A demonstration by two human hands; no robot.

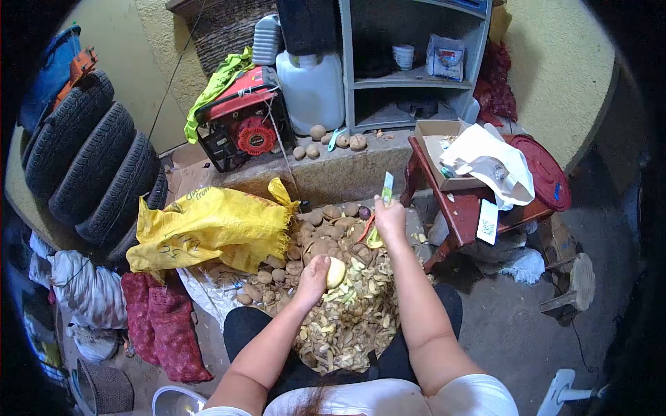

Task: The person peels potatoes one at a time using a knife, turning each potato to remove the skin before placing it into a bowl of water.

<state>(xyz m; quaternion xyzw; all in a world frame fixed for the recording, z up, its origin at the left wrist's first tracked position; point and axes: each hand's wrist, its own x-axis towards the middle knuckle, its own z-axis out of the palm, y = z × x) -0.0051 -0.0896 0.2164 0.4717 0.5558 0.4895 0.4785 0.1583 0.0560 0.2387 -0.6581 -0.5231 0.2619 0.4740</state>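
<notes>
My left hand (316, 279) is closed around a peeled, pale yellow potato (336, 273), held over the heap of peelings. Farther forward and to the right, my right hand (390, 220) grips a small green-handled tool (388, 186) with a pale flat end pointing up; its exact kind I cannot tell. Potato peelings (350, 333) are piled between my legs. Beyond them lie many unpeeled brown potatoes (316, 248) and a dark purple onion (364, 213). An orange-red and yellow-green item (374, 239) shows just below my right hand.
A yellow sack (215, 229) lies at the left of the potatoes, near red mesh bags (166, 329). Ahead, a concrete ledge carries a red generator (246, 118), a white jerrycan (312, 90) and a blue-handled peeler (336, 139). A red wooden table (451, 208) stands at right.
</notes>
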